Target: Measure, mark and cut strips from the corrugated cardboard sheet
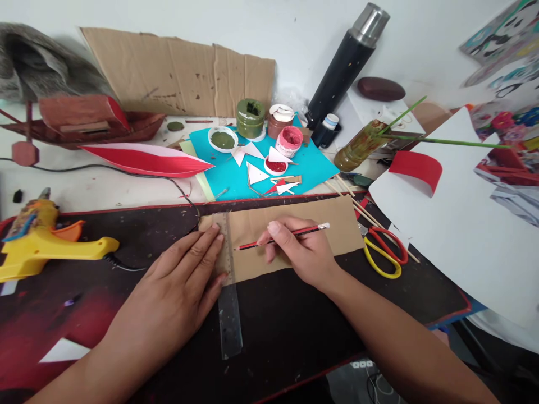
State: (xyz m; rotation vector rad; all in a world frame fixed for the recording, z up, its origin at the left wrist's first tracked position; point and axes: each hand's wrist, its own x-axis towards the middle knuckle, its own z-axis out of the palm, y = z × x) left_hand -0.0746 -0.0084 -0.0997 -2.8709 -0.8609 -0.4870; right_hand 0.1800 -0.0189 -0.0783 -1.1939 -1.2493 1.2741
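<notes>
My left hand [181, 275] lies flat with its fingers stretched out, pressing a clear ruler [229, 322] down on a strip of brown cardboard [261, 269]. The ruler lies across the cardboard near its left end and juts out past the near edge. In my right hand [301, 247] is a red and black pencil [309, 230], pinched between thumb and fingers. Its tip points left, close to the ruler's right edge; whether it touches the cardboard I cannot tell.
A yellow glue gun [63, 247] lies on the left, its cord running behind my left hand. Scissors [383, 252] and thin sticks lie right of the cardboard. Behind are paint jars [251, 120] on blue paper [202, 137], a model boat [138, 126] and a black thermos [343, 67].
</notes>
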